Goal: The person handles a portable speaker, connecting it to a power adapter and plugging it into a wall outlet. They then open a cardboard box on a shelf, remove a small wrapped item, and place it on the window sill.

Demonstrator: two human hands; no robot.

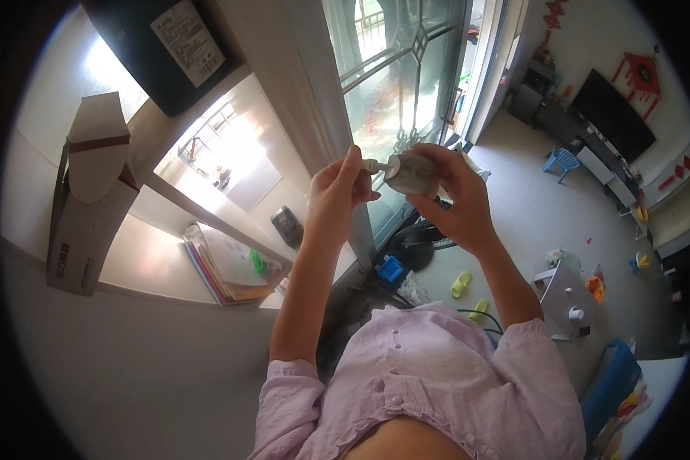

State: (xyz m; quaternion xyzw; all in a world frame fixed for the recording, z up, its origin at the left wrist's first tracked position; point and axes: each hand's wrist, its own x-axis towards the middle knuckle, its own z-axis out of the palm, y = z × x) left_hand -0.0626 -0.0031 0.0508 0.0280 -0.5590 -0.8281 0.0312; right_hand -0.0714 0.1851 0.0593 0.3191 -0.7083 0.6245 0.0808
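Note:
Both hands are raised in front of the shelf and a glass door. My right hand (457, 195) grips a small rounded bottle (412, 174), thumb below and fingers above, its neck pointing left. Between the thumb and fingers of my left hand (342, 192) is a pale cap or pump top (372, 166), with a thin stem running from it to the bottle's neck. Whether the stem sits inside the neck or just touches it, I cannot tell. The bottle's far side is hidden by my right fingers.
Left are shelves with a dark green box (149, 52), an opened carton (86, 230), folders (224, 282) and a small dark object (287, 226). A glass door (391, 109) stands ahead. Green slippers (461, 284), a small table (563, 305) and a blue chair (561, 163) are on the right.

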